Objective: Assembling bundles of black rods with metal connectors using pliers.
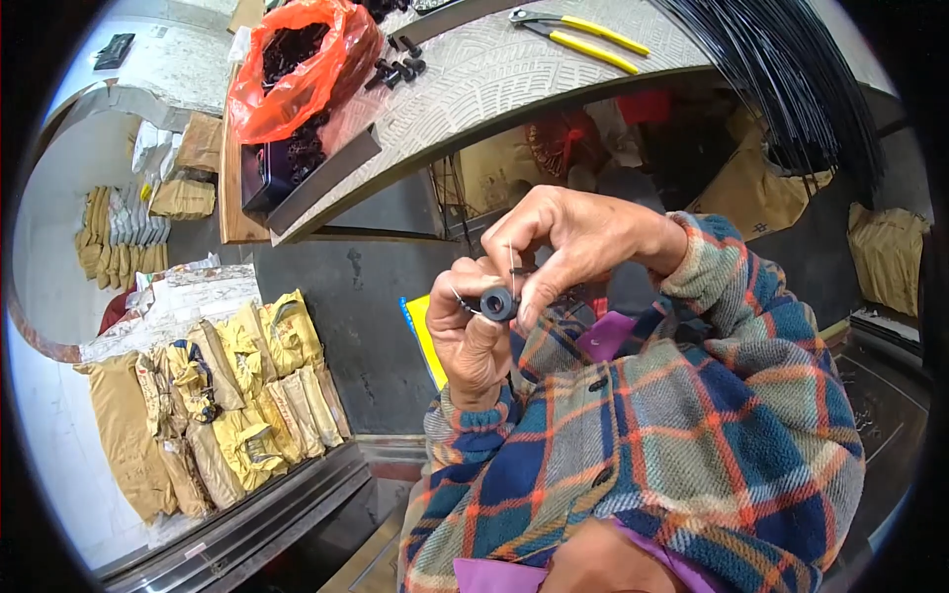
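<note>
My left hand (467,341) pinches a small black cylindrical part (497,303) between thumb and forefinger, its round end with a central hole facing up. From the other side, my right hand (583,242) is closed against it, the thumb along the part's edge and the fingers curled above. A thin pale line, perhaps a wire or thread, runs between the two hands. What the right fingers grip behind the part is hidden.
On the bench ahead lie a red plastic bag (306,69) of black parts, loose black fittings (393,73), yellow-handled cutters (583,40) and a bundle of black rods (781,89). Several brown and yellow paper packages (213,405) lie at the left. A metal strip (326,183) borders the bench corner.
</note>
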Demonstrator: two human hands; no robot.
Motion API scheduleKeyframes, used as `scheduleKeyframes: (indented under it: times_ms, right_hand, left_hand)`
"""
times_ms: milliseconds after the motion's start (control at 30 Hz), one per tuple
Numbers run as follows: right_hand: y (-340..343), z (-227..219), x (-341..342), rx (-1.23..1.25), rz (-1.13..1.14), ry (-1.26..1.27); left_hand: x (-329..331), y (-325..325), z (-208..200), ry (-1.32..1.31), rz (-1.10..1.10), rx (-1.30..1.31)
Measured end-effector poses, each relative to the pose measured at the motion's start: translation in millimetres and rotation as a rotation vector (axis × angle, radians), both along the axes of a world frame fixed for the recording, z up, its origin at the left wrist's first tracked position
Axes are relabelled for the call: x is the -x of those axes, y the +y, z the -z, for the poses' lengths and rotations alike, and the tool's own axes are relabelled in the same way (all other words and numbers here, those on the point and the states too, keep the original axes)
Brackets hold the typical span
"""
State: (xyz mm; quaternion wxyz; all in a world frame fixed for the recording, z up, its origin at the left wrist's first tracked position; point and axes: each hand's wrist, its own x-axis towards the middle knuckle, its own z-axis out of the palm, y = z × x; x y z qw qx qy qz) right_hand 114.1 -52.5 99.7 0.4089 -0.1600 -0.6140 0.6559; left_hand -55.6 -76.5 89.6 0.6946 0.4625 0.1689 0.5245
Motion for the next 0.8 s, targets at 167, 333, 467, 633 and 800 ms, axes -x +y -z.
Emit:
scheduleKeyframes:
  times_ms: [167, 333, 467, 633, 800]
  right_hand:
    - [-15.0, -0.5, 8.0, -0.317, 0.572, -0.226]
    - [-42.4, 17.6, 38.1, -0.658, 1.137, -0.365]
    - [-41.4, 26.5, 37.9, -0.66, 1.143, -0.384]
    - [-26.2, 24.0, 34.2, -0.264, 0.95, -0.265]
    - [-21.6, 26.3, 38.7, -0.719, 1.107, -0.565]
  left_hand:
    - [8.8, 13.0, 8.1, -0.059, 0.124, -0.067]
    - [1.7, 9.0, 19.0, -0.037, -0.088, 0.074]
    - [-1.4, 6.7, 20.6, -0.035, -0.111, 0.083]
    - [-8.8, 4.8, 24.5, 0.094, -0.34, 0.203]
    - [-11.7, 2.2, 25.4, 0.495, -0.417, 0.016]
